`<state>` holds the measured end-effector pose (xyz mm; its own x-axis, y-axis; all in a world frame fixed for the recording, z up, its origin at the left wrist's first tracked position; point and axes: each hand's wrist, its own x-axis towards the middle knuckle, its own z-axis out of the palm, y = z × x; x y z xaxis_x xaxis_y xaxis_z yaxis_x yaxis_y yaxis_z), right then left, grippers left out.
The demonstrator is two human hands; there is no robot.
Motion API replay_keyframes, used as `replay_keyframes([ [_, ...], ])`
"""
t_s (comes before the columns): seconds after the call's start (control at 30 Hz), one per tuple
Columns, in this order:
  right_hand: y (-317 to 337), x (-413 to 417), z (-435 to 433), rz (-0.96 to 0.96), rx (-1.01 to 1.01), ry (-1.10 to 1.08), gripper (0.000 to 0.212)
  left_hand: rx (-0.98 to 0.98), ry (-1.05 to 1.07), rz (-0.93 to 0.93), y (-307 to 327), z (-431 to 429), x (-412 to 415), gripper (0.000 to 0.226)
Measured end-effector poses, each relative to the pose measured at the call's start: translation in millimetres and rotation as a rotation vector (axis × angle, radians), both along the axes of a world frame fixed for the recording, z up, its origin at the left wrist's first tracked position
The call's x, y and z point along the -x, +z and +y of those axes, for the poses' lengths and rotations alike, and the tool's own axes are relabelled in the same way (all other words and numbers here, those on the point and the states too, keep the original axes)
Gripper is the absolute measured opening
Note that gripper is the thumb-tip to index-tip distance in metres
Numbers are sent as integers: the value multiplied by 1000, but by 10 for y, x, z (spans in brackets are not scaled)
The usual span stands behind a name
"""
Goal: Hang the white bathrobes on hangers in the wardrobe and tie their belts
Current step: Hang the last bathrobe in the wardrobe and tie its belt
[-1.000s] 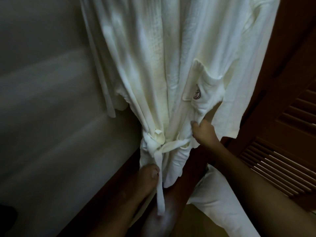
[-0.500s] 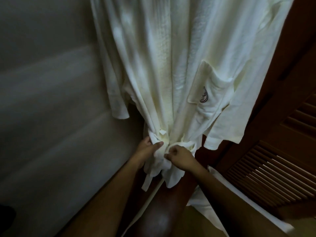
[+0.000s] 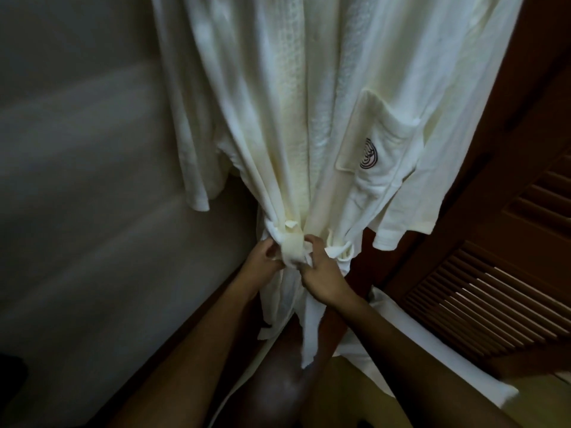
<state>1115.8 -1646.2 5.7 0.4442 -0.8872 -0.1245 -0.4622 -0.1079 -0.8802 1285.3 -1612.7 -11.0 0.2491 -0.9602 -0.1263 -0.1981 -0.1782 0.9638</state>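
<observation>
White belt [image 3: 292,247] pinched by left hand [image 3: 262,257] and right hand [image 3: 321,273], forearms raised.

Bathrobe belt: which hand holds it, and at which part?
Both: the left hand and right hand pinch the belt at its knot, one from each side.

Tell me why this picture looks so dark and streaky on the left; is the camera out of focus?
In the head view the light falls mainly on the white bathrobe and the forearms below sit in shadow; the wall at left shows soft streaks, probably motion blur; the left hand and right hand gripping the belt look fairly sharp, as does the pocket logo.
</observation>
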Motion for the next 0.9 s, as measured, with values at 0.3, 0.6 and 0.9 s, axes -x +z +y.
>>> replay_keyframes([
  [0.3,321,195,-217,-235,-450,218,47,-139,-29,108,182,-72,158,30],
  [0.6,141,513,-473,390,214,23,17,-57,-46,-484,209,-23,-218,22],
  [0.9,-276,757,-267,307,513,-129,12,-175,32,-790,111,212,-264,19],
])
